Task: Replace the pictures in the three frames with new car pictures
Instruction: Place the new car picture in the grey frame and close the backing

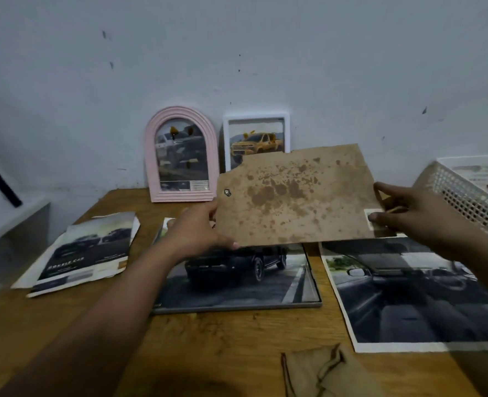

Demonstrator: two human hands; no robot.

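Both my hands hold a stained brown backing board [297,196] in the air above the table. My left hand [197,227] grips its left edge and my right hand [408,216] pinches its right edge. Under the board a dark frame [317,293] lies flat with a picture of a black car [237,270] in it. A pink arched frame [181,154] and a white frame [256,138] with a yellow truck picture lean on the wall behind. A large car-interior picture [408,296] lies at the right. Several loose car pictures [85,253] lie at the left.
The wooden table [222,339] stands against a pale wall. A white perforated basket [466,193] sits at the far right. A brown cloth or paper piece [328,373] lies at the near edge. A grey shelf [10,222] with a black bar stands at the left.
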